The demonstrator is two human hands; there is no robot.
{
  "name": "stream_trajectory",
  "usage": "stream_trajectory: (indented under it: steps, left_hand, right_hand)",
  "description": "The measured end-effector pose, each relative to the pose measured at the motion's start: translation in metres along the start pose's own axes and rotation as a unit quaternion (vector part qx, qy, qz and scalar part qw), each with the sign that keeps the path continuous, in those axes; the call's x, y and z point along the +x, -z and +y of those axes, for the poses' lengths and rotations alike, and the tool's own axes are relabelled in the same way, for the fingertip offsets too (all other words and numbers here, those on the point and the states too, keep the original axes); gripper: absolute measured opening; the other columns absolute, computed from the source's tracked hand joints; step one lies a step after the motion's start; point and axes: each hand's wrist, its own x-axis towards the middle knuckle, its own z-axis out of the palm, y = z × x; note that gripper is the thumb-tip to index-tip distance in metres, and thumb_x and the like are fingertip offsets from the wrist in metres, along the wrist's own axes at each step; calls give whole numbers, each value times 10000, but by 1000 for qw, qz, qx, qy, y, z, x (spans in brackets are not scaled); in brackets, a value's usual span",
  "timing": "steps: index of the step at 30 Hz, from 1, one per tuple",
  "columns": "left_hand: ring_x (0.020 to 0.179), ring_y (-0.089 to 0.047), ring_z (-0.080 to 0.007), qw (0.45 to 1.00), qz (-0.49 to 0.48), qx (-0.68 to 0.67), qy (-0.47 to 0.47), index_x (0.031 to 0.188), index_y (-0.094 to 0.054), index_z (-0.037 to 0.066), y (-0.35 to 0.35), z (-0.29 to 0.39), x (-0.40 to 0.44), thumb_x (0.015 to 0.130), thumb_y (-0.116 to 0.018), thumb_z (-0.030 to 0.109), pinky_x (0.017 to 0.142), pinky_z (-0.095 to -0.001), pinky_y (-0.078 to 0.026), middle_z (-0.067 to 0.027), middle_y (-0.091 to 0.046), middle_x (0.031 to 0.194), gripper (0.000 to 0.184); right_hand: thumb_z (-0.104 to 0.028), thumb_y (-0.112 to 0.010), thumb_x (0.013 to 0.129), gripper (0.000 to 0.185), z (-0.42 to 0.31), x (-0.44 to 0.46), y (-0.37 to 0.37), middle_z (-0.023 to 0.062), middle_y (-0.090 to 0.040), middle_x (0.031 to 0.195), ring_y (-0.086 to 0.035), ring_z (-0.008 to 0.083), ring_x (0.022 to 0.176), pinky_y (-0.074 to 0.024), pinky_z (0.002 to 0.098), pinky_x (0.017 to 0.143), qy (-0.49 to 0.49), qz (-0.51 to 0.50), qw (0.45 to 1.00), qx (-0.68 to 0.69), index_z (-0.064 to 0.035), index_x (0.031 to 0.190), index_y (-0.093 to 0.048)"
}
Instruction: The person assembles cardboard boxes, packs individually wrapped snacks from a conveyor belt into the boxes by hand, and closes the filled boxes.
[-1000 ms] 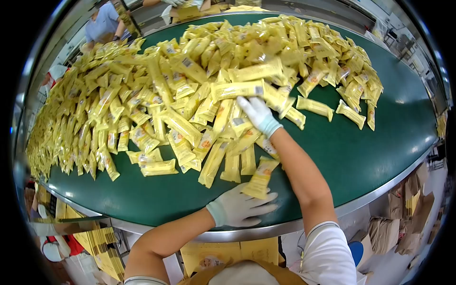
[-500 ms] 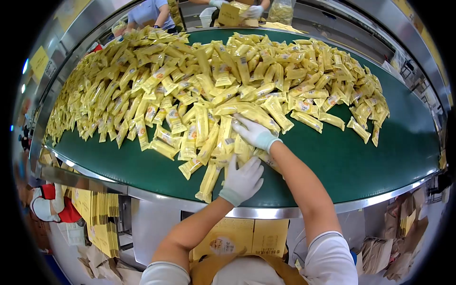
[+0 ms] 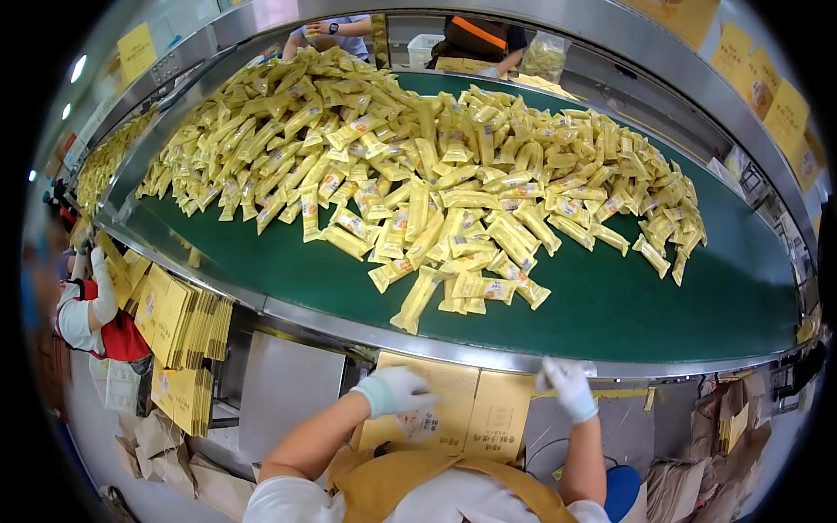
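Observation:
My left hand [image 3: 397, 390], in a white glove, hovers over the yellow printed cartons [image 3: 436, 375] in front of my body. Its fingers stretch to the right, a little blurred, with nothing seen in them. My right hand [image 3: 569, 390], gloved too, is by the metal edge of the green belt table [image 3: 610, 327]. Its fingers point up, loosely apart, and look free of anything. Beyond both hands lies a big heap of yellow wrapped snack packets [image 3: 418, 205]. The nearest packet [image 3: 417, 299] and a crosswise packet [image 3: 485, 288] lie at its front.
A metal rim [image 3: 436, 347] borders the belt. Stacked flat yellow cartons [image 3: 179, 318] stand at left, near a person in a red apron [image 3: 122, 336]. Across the table are two other people, a white basket [image 3: 425, 48] and a clear bag [image 3: 545, 58]. Brown paper [image 3: 719, 453] lies at right.
Both my hands have left the packets and drawn back toward my body, over the near edge. Packets at the heap's front lie rearranged. The view has shifted.

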Motion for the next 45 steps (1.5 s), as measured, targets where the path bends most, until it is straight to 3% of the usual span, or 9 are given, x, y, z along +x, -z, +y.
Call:
stream_trajectory:
  steps: [2,4,8,15,22,25,29,39,45]
  left_hand:
    - [1000,-665,-379,986,60,-24,155,1129,-685,33,-14,-19,-19,890,-623,527,875,-423,-534,-172,-719,1060,552]
    - [1058,-653,-398,934,190,-87,288,1229,-630,10,-41,-43,-18,857,-657,562,918,-429,-524,-215,-698,1134,666]
    - [1225,-571,-427,878,319,-302,188,1443,-319,-75,-116,-83,24,804,-729,566,1040,-442,-449,-312,-568,1321,995]
    - [1237,-558,-405,835,408,-343,138,1407,-385,-79,-136,-90,33,839,-747,472,1027,-427,-445,-298,-568,1317,870]
    - [1200,-602,-246,640,268,-673,-257,1313,-553,-57,-76,-24,-69,1035,-454,387,1007,-368,-486,-178,-629,1296,533]
    - [1270,-558,-311,786,139,-502,-334,1303,-587,-68,-69,-4,-94,1029,-445,392,1074,-405,-427,-221,-579,1368,555]
    - [1430,-364,-420,835,69,-255,-483,1330,-607,-19,-68,24,-100,1042,-368,344,1192,-466,-230,-275,-393,1527,522]
    - [1397,-378,-439,852,36,-82,-515,1379,-573,46,-60,25,-87,1033,-305,361,1166,-521,-267,-266,-385,1521,539]
    - [1324,-479,-406,743,239,105,-617,1327,-568,-5,-52,32,-81,1027,-366,406,1081,-562,-355,-238,-497,1433,548]
  right_hand:
    - [-400,-584,981,506,65,-26,-17,87,-684,669,-645,166,640,-515,320,624,-99,107,986,-79,17,707,-670]
    - [-516,-616,923,623,88,-43,-40,227,-674,1117,-644,320,1048,-491,391,926,-131,164,943,-260,52,1177,-621]
    - [-580,-620,894,1019,108,-38,-84,310,-362,1529,-377,373,1433,-304,362,1161,-230,139,961,-59,83,1539,-193]
    - [-515,-602,935,981,110,-58,-79,234,-282,1591,-333,292,1448,-291,340,1162,-155,122,969,150,65,1563,-122]
    - [-457,-451,1026,707,25,-100,-58,167,-423,1494,-413,266,1368,-294,397,1159,103,274,927,236,9,1526,-273]
    - [-421,-364,1070,616,24,-98,-35,161,-394,1525,-385,249,1397,-281,385,1170,160,344,909,171,-17,1531,-301]
    - [-435,-328,1084,645,22,-93,-44,173,-355,1551,-338,271,1437,-265,380,1183,138,392,909,43,0,1554,-249]
    - [-110,-595,945,462,32,-112,-21,134,-593,1247,-587,200,1135,-479,325,971,31,300,943,138,31,1353,-429]
    - [64,-539,780,490,-6,-108,-10,123,-611,1217,-581,229,1141,-448,351,1020,87,193,973,95,67,1269,-512]
